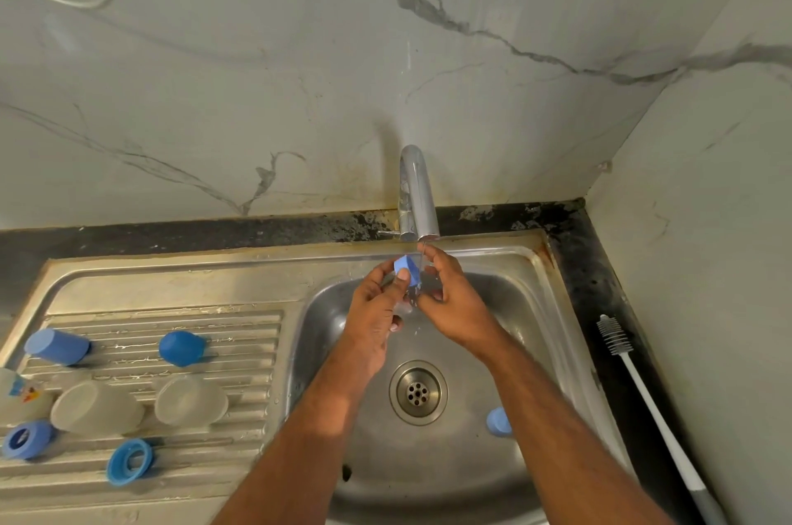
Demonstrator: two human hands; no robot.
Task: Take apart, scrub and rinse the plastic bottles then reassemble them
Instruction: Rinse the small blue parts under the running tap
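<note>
Under the running tap (pixel 418 198) my left hand (pixel 377 310) pinches a small blue plastic bottle part (pixel 408 266) between thumb and fingers. My right hand (pixel 454 301) is beside it, fingers touching the part in the water stream. On the draining board lie two clear bottle bodies (pixel 96 406) (pixel 190 399), two blue caps (pixel 58 346) (pixel 182 348) and two blue rings (pixel 28 438) (pixel 129 461). Another blue piece (pixel 498 421) lies in the sink basin (pixel 428 477), partly hidden by my right forearm.
A white bottle brush (pixel 651 404) lies on the dark counter right of the sink. The drain (pixel 418 392) is in the basin's middle. A printed clear bottle (pixel 19 391) sits at the left edge. Marble walls close in behind and on the right.
</note>
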